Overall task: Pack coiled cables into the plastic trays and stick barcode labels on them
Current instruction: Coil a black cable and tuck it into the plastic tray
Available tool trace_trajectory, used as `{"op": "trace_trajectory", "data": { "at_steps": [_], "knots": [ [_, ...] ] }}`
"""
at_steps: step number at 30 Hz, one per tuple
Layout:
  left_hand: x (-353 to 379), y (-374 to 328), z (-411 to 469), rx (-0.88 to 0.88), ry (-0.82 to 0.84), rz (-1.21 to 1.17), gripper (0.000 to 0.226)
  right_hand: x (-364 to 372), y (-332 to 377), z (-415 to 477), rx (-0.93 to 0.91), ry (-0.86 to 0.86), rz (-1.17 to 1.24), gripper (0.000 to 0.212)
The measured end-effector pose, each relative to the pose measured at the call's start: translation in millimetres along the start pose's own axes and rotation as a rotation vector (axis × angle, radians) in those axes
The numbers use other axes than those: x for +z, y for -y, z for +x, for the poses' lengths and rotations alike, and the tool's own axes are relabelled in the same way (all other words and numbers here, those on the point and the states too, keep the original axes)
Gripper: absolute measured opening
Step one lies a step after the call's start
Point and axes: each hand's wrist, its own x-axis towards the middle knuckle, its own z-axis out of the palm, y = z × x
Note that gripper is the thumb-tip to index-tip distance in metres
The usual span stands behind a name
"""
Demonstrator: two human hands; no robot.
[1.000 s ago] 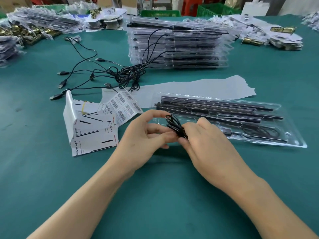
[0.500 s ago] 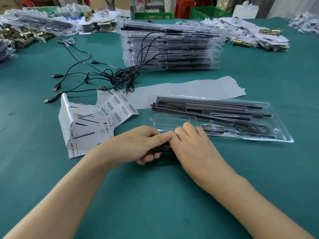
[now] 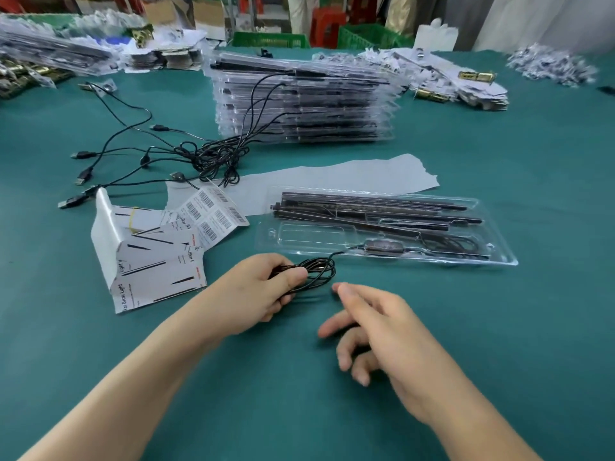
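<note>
Right hand (image 3: 392, 331) released coiled cable (image 3: 316, 272), drew back; left hand (image 3: 256, 294) holds it alone.

I'm at a packing bench in a small factory workshop: big green-covered table (image 3: 519, 154), stack of filled clear trays (image 3: 299, 104) top centre, heaps of flat printed cartons (image 3: 466, 88) upper right, green crates (image 3: 270, 39) and a red stool (image 3: 324, 26) along the top edge.

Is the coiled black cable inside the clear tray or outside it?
Outside. The left hand grips the coiled cable in front of the clear tray; only its lead runs into the tray.
</note>
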Motion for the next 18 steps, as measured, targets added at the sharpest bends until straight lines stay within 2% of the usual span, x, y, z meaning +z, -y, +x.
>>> {"op": "trace_trajectory", "data": {
  "at_steps": [4, 6, 10, 15, 18],
  "knots": [
    [9.6, 1.0, -2.7, 0.05, -0.057, 0.023, 0.023, 32.5, 2.7, 8.3, 0.036, 0.002, 0.196, 0.038],
    [14.5, 2.6, -5.0, 0.078, -0.095, 0.107, 0.025, 43.8, 3.1, 12.4, 0.031, -0.053, 0.243, 0.038],
    [21.2, 2.6, -8.9, 0.154, -0.17, 0.351, 0.025, 53.2, 4.3, 17.1, -0.015, -0.165, 0.296, 0.035],
    [20.3, -7.3, -17.1, 0.209, -0.096, 0.602, 0.031, 51.5, 7.7, 24.3, 0.004, -0.223, 0.315, 0.044],
    [17.2, -12.7, -19.4, 0.26, -0.087, 0.93, 0.03, 50.2, 8.9, 28.7, 0.013, -0.23, 0.309, 0.043]
  ]
}}
